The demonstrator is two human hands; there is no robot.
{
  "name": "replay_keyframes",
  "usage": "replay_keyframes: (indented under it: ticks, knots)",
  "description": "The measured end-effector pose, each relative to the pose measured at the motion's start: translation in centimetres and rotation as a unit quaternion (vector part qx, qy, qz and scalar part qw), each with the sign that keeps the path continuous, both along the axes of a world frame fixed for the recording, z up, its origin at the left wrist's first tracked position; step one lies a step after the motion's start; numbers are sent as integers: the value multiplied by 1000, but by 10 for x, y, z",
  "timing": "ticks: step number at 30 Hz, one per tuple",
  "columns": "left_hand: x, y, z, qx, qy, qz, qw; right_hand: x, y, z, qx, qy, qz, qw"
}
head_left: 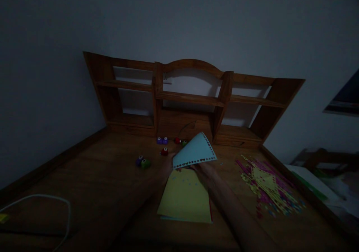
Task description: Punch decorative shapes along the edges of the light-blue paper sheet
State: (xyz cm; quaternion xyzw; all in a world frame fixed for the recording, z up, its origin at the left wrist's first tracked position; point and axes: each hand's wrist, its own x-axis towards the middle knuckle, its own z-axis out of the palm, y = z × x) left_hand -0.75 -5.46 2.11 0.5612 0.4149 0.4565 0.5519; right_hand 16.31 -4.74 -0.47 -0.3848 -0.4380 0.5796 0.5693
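Note:
The scene is very dim. My right hand [202,168] reaches forward over a wooden desk [106,184] and grips the near edge of a light blue paper sheet [195,151], whose edge carries a row of punched shapes. My left hand [167,166] is at the sheet's left corner, fingers mostly hidden in the dark. Beneath them lies a stack of coloured paper with a yellow sheet [185,197] on top. Several small craft punches sit just beyond: a purple one [162,140], a red one [164,151], and a green one [145,163].
A pile of punched yellow, pink and blue paper scraps [266,186] covers the desk's right part. A wooden shelf hutch [190,98] stands at the back against the wall. A white cable loop [42,207] lies at the left front. Cluttered items [322,177] sit off the desk's right edge.

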Motion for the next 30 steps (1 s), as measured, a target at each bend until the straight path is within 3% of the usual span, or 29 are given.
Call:
replay_keyframes:
  ticks: [4,9,17,23,30]
  knots:
    - [6,17,-16,-40,-50,-62,996,-2,-3,11,-52,26,24,998]
    - [13,19,-11,-131,-75,-80,985,-3,-5,17,-53,28,26,998]
    - [14,6,11,43,7,21,999,-5,-5,24,26,-16,-18,999]
    - [7,-8,25,52,94,29,994,-5,-7,28,44,-28,-27,998]
    - [8,-10,32,87,113,41,989,-6,-11,33,36,-26,-22,999]
